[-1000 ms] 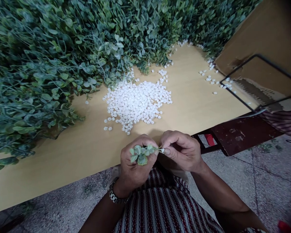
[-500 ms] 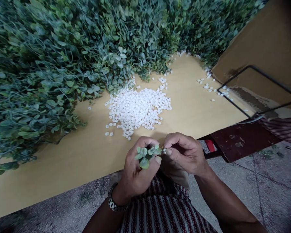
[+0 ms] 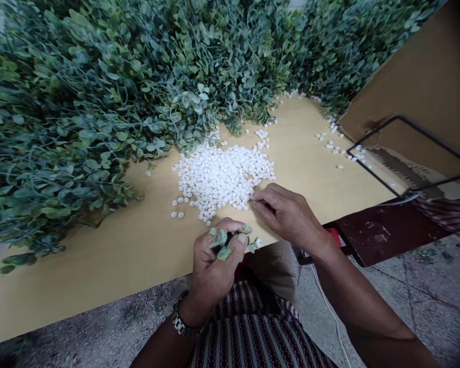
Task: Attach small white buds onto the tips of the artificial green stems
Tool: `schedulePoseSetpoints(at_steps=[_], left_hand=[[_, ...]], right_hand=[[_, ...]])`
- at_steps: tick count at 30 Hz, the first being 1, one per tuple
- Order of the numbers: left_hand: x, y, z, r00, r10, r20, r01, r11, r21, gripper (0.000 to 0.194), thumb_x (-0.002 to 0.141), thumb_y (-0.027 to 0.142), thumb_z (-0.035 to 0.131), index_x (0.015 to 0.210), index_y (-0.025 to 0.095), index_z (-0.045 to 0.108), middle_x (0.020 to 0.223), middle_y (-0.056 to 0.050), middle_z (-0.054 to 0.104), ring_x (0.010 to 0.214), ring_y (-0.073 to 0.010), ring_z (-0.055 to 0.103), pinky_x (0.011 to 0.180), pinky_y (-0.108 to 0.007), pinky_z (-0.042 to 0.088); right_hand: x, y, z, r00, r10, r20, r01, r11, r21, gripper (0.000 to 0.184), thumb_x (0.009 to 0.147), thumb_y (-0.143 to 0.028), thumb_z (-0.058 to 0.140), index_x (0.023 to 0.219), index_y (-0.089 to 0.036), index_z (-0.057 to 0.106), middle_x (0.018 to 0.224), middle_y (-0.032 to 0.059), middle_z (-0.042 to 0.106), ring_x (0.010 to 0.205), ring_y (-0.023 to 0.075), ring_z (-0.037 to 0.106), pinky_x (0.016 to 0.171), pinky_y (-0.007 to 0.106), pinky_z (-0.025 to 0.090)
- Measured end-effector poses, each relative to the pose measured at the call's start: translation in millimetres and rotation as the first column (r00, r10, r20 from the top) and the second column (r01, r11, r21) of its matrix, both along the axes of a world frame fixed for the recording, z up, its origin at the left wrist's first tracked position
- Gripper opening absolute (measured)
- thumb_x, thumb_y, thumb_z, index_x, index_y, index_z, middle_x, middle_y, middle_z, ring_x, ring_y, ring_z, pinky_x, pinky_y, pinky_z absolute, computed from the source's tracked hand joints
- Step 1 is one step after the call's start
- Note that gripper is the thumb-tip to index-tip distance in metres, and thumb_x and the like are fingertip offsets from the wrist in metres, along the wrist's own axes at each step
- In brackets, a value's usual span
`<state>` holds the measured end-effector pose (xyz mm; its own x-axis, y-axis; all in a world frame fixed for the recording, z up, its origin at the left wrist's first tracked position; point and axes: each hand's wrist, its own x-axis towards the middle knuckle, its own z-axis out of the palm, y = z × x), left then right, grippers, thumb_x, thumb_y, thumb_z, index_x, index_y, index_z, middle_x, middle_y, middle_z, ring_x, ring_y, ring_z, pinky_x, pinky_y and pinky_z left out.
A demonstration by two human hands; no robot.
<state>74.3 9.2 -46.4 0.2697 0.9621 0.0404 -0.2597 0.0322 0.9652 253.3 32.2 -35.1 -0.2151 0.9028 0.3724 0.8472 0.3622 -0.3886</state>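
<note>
leafy sprig (image 3: pixel 223 252) in left hand (image 3: pixel 214 271)

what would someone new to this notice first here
Probably the big mass of green leafy stems across the far side of the table, then the bright heap of small white beads in front of it. Nearer, the left hand holds a small leafy sprig, while the right hand is at the heap's near right edge.
</note>
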Motion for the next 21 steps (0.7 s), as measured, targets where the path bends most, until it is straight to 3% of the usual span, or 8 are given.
schedulePoseSetpoints(at_steps=[4, 8, 11, 13, 15, 16, 18, 21], left_hand=[[-3, -2, -1.9, 1.000, -0.011, 0.012, 0.010, 1.000, 0.010, 0.009, 0.083, 0.024, 0.063, 0.090, 0.021, 0.066, 0.076, 0.001, 0.058, 0.061, -0.0078, 0.049, 0.057, -0.018, 0.043], [-3, -1, -2.3, 1.000, 0.003, 0.003, -0.003, 0.999, 0.042, 0.003, 0.081, 0.021, 0.065, 0.082, 0.020, 0.063, 0.070, 0.003, 0.054, 0.059, -0.0067, 0.047, 0.054, -0.017, 0.040], [-2, 0, -2.6, 1.000, -0.001, 0.006, 0.000, 1.000, 0.031, 0.002, 0.081, 0.021, 0.064, 0.080, 0.019, 0.063, 0.067, 0.003, 0.053, 0.054, -0.0070, 0.046, 0.050, -0.018, 0.038], [-1, -1, -2.6, 1.000, -0.002, 0.017, 0.002, 1.000, 0.024, 0.002, 0.081, 0.020, 0.063, 0.079, 0.019, 0.063, 0.063, 0.003, 0.051, 0.051, -0.0072, 0.045, 0.047, -0.019, 0.038], [-1, -1, -1.9, 1.000, 0.005, 0.015, -0.005, 0.999, 0.046, 0.003, 0.080, 0.017, 0.063, 0.078, 0.018, 0.064, 0.061, 0.004, 0.051, 0.051, -0.0072, 0.044, 0.047, -0.019, 0.037], [0, -1, -1.1, 1.000, 0.007, 0.008, -0.007, 0.998, 0.068, 0.005, 0.079, 0.015, 0.063, 0.077, 0.018, 0.064, 0.062, 0.003, 0.052, 0.052, -0.0074, 0.045, 0.048, -0.019, 0.038], [0, -1, 1.7, 1.000, 0.003, -0.013, -0.002, 0.992, 0.125, 0.007, 0.078, 0.012, 0.062, 0.076, 0.018, 0.065, 0.064, 0.002, 0.055, 0.056, -0.0078, 0.047, 0.052, -0.020, 0.040], [2, 1, 7.7, 0.998, -0.020, -0.056, 0.031, 0.978, 0.208, 0.010, 0.077, 0.008, 0.061, 0.074, 0.017, 0.065, 0.065, 0.001, 0.057, 0.058, -0.0087, 0.051, 0.054, -0.021, 0.042]], right_hand=[[-1, -5, -0.1, 0.997, -0.025, 0.072, 0.025, 1.000, 0.012, 0.017, 0.089, -0.019, 0.045, 0.086, -0.014, 0.060, 0.076, 0.0067, 0.059, 0.072, 0.0171, 0.057, 0.065, 0.029, 0.045], [2, -5, -2.4, 0.995, -0.032, 0.097, 0.033, 0.999, -0.010, 0.016, 0.089, -0.016, 0.044, 0.085, -0.015, 0.060, 0.079, 0.0071, 0.059, 0.075, 0.0173, 0.057, 0.066, 0.029, 0.046], [3, -4, -5.3, 0.990, -0.074, 0.118, 0.068, 0.996, 0.053, 0.018, 0.089, -0.016, 0.044, 0.080, -0.015, 0.060, 0.076, 0.0074, 0.059, 0.073, 0.0181, 0.055, 0.064, 0.030, 0.044], [2, -6, -5.1, 0.997, -0.072, 0.033, 0.068, 0.993, 0.094, 0.017, 0.088, -0.016, 0.045, 0.080, -0.015, 0.059, 0.074, 0.0066, 0.058, 0.071, 0.0176, 0.054, 0.063, 0.030, 0.043], [1, -13, -2.2, 0.979, -0.016, -0.205, 0.034, 0.996, 0.083, 0.012, 0.088, -0.016, 0.048, 0.083, -0.016, 0.059, 0.075, 0.0045, 0.057, 0.071, 0.0155, 0.053, 0.062, 0.028, 0.042], [0, -17, -0.1, 0.932, 0.027, -0.362, -0.009, 0.999, 0.052, 0.009, 0.088, -0.016, 0.050, 0.085, -0.017, 0.059, 0.075, 0.0032, 0.056, 0.070, 0.0143, 0.052, 0.061, 0.027, 0.041], [-3, -27, 3.8, 0.754, 0.091, -0.650, -0.135, 0.991, -0.018, 0.005, 0.086, -0.017, 0.055, 0.086, -0.018, 0.060, 0.074, 0.0010, 0.055, 0.067, 0.0124, 0.051, 0.059, 0.026, 0.040], [-9, -38, 4.6, 0.461, 0.120, -0.879, -0.331, 0.943, -0.044, 0.004, 0.085, -0.019, 0.058, 0.085, -0.020, 0.062, 0.072, 0.0000, 0.055, 0.065, 0.0115, 0.051, 0.059, 0.026, 0.040]])
